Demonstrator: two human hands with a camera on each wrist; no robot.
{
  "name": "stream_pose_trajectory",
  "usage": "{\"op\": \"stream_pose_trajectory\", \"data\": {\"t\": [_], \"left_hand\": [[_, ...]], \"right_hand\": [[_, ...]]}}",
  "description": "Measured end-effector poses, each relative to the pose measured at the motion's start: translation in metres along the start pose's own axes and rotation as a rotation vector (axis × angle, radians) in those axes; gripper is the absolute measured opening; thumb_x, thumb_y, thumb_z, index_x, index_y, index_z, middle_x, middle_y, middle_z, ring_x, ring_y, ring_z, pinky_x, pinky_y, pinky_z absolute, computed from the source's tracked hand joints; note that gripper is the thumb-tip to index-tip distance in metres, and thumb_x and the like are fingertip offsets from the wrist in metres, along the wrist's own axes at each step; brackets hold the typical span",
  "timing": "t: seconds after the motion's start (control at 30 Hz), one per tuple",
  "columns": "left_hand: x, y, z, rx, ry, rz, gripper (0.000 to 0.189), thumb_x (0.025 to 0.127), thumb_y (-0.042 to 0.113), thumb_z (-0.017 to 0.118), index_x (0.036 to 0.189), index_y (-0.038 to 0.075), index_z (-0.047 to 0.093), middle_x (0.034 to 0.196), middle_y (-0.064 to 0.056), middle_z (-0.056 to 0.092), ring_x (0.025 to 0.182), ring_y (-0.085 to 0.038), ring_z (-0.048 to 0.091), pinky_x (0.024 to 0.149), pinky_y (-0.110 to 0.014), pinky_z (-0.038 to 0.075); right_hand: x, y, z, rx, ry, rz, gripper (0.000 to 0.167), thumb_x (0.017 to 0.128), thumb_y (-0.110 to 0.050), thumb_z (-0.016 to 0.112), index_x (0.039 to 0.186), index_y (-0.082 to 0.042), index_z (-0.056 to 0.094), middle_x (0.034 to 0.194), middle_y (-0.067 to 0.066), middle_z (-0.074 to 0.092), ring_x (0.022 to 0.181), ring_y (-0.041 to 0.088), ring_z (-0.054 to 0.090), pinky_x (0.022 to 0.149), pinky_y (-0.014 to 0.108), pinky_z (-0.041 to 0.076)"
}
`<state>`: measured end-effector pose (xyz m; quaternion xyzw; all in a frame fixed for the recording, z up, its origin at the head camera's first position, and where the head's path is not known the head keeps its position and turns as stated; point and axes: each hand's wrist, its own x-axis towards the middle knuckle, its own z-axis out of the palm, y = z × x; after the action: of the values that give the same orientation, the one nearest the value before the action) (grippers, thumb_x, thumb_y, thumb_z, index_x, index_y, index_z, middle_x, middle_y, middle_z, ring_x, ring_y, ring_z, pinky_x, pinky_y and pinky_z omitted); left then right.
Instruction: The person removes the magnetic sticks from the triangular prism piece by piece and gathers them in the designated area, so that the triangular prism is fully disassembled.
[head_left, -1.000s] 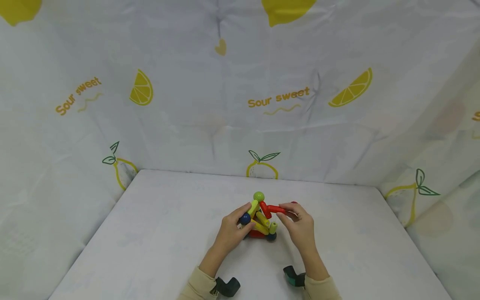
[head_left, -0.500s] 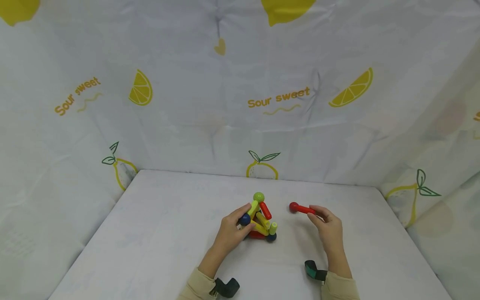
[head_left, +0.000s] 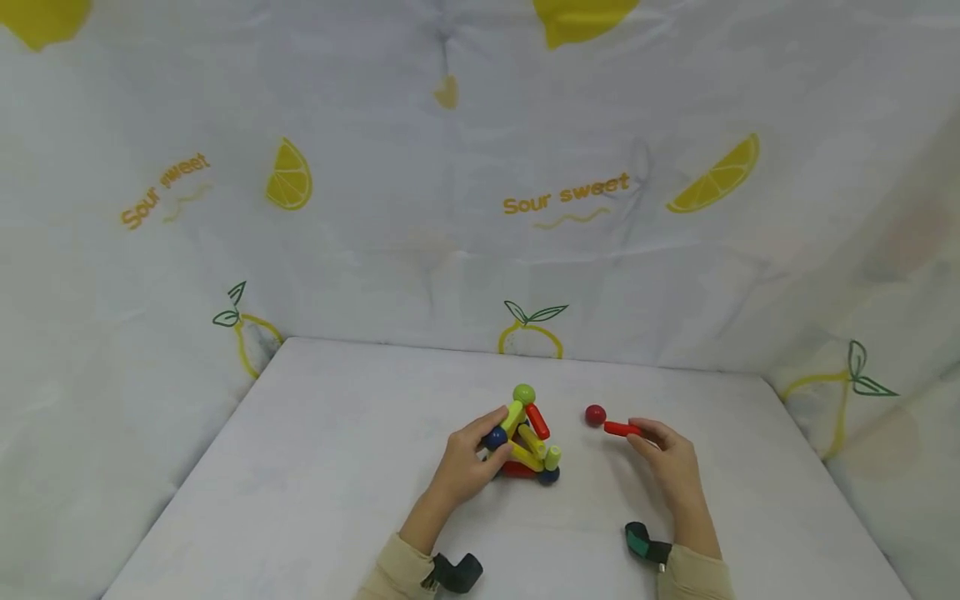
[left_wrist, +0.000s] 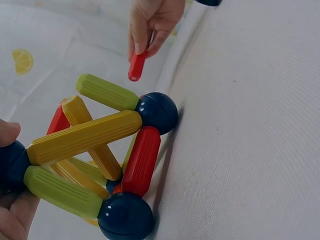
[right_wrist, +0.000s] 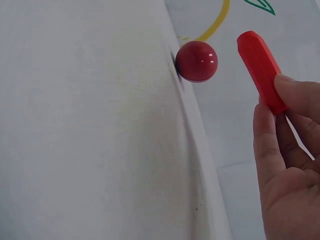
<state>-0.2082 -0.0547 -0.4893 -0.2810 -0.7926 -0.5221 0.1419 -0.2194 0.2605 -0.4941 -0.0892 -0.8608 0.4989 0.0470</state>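
A toy structure of ball-and-rod building pieces stands on the table, with yellow rods (left_wrist: 85, 137), lime rods (left_wrist: 62, 191), a red rod (left_wrist: 142, 161) and dark blue balls (left_wrist: 125, 216). At its top sits a lime green ball (head_left: 524, 394); another red rod (head_left: 537, 421) slants down from it. My left hand (head_left: 463, 462) holds the structure by a blue ball on its left side. To the right, my right hand (head_left: 672, 462) pinches a loose red rod (right_wrist: 262, 72) between thumb and fingers. Just beyond that rod's tip a dark red ball (right_wrist: 196, 61) lies on the table.
The white table (head_left: 360, 417) reaches back to a hanging cloth (head_left: 420, 283) printed with lemons. Dark straps with camera mounts (head_left: 459, 573) sit on both wrists, close above the table's near side.
My right hand has moved right, carrying the red rod away from the structure. The rod's tip overlapped the red ball half a second ago and is now apart from it. My left hand keeps its hold.
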Motion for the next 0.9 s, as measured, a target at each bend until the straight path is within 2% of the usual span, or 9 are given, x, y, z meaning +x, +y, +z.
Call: {"op": "stream_pose_trajectory", "data": {"t": [0.1,0.17,0.43,0.67,0.9], "left_hand": [[0.0,0.0,0.002,-0.003,0.002,0.004,0.046,0.091,0.015,0.064,0.132,-0.002,0.052,0.135,-0.018,0.053,0.121,-0.031,0.055,0.091,-0.031,0.051],[-0.001,0.0,0.003,-0.006,-0.001,-0.001,0.046,0.091,0.015,0.064,0.131,-0.001,0.052,0.135,-0.018,0.053,0.121,-0.031,0.055,0.09,-0.031,0.052],[-0.004,0.0,0.002,0.011,-0.019,-0.035,0.047,0.091,0.017,0.064,0.132,0.0,0.052,0.135,-0.016,0.054,0.122,-0.027,0.055,0.091,-0.027,0.051],[-0.001,0.002,0.0,0.009,0.0,-0.036,0.047,0.09,0.016,0.065,0.132,0.0,0.053,0.135,-0.016,0.054,0.123,-0.027,0.055,0.091,-0.027,0.051],[0.0,0.0,0.001,0.02,0.001,-0.034,0.047,0.089,0.015,0.065,0.132,0.001,0.053,0.135,-0.015,0.054,0.122,-0.026,0.055,0.091,-0.028,0.051]], "right_hand": [[0.005,0.012,-0.003,-0.025,-0.038,0.022,0.046,0.094,-0.035,0.058,0.13,-0.006,0.056,0.134,0.019,0.053,0.126,0.03,0.042,0.105,0.046,0.038],[0.008,0.019,-0.005,-0.044,-0.057,0.045,0.046,0.095,-0.036,0.056,0.131,-0.007,0.055,0.136,0.02,0.05,0.127,0.033,0.039,0.106,0.052,0.036],[0.016,0.037,-0.005,-0.058,-0.039,0.083,0.04,0.095,-0.028,0.055,0.129,-0.007,0.056,0.136,0.02,0.049,0.127,0.035,0.039,0.106,0.055,0.035],[0.025,0.041,-0.002,-0.116,-0.006,0.033,0.036,0.095,-0.023,0.057,0.127,-0.006,0.058,0.131,0.021,0.054,0.125,0.036,0.043,0.106,0.055,0.035],[0.025,0.04,-0.002,-0.182,-0.013,0.011,0.037,0.096,-0.021,0.056,0.129,-0.005,0.056,0.134,0.023,0.051,0.13,0.039,0.039,0.108,0.057,0.031]]}}
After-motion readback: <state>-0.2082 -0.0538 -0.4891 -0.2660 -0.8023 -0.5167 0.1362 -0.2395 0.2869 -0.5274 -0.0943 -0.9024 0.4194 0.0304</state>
